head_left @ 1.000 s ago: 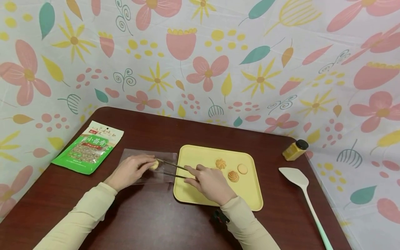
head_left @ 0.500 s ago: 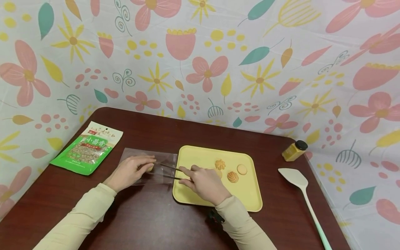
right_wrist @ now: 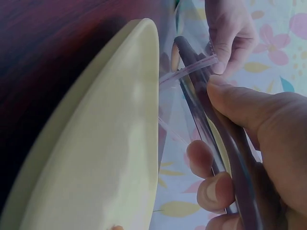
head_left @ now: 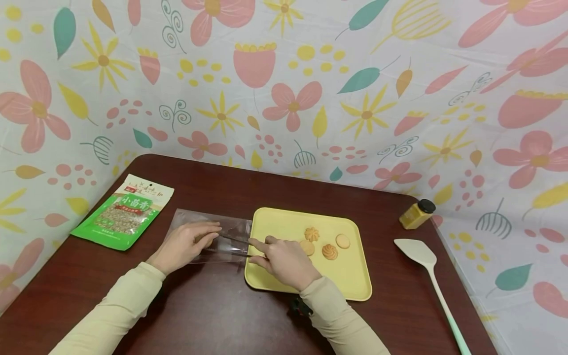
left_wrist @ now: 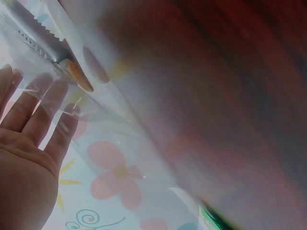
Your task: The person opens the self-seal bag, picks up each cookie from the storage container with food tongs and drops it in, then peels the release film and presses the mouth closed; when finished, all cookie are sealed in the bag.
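My left hand pinches the mouth of a clear plastic bag lying on the table left of the tray; its other fingers are spread against the film in the left wrist view. My right hand grips metal tongs, which reach leftward into the bag. A round, tan cookie sits at the toothed tips of the tongs, inside the film. The head view hides that cookie behind my left hand. On the yellow tray lie several cookies, among them a swirled cookie.
A green and white seed packet lies at the left of the dark table. At the right edge are a black-capped spice jar and a white turner with a mint handle. A flower-patterned cloth hangs behind.
My right hand and the tongs have moved left, deeper into the bag. The cookie at their tips has slid out of sight behind my left hand, and a plain cookie on the tray is uncovered.
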Motion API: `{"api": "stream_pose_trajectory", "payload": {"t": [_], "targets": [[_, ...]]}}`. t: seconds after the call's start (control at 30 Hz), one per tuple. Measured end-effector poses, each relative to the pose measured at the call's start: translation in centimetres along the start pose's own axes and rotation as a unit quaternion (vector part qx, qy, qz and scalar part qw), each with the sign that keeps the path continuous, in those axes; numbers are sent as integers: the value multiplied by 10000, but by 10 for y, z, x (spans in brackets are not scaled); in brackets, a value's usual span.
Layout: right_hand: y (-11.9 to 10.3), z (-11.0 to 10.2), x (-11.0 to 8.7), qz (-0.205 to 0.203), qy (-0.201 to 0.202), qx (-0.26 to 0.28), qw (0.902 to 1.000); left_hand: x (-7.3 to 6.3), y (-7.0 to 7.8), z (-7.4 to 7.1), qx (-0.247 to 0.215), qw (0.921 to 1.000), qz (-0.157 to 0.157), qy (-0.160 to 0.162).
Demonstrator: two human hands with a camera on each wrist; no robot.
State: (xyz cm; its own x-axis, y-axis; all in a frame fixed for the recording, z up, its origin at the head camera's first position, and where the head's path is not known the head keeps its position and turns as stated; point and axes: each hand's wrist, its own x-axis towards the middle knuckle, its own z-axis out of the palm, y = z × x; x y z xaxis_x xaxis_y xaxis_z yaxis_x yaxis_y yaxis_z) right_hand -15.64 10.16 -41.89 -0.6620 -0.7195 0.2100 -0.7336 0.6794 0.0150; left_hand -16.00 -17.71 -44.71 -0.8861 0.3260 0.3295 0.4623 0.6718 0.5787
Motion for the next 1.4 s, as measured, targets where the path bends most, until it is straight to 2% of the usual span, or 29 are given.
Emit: {"api": "stream_pose_trajectory", "payload": {"t": [0.3,0.5,0.67,1.4], "targets": [[-2,3,2,3,30,-86,10000,-1,0,0,-57,10000,-37,-15],[-5,4,5,6,83,-100,9999,0,0,1,-39,9999,80,61],[-6,5,6,62,28,-152,9999,0,0,1,-58,9998,156,61],[-8,7,7,231,-363,-152,9990,-1,0,2,100,9999,32,-4]]}}
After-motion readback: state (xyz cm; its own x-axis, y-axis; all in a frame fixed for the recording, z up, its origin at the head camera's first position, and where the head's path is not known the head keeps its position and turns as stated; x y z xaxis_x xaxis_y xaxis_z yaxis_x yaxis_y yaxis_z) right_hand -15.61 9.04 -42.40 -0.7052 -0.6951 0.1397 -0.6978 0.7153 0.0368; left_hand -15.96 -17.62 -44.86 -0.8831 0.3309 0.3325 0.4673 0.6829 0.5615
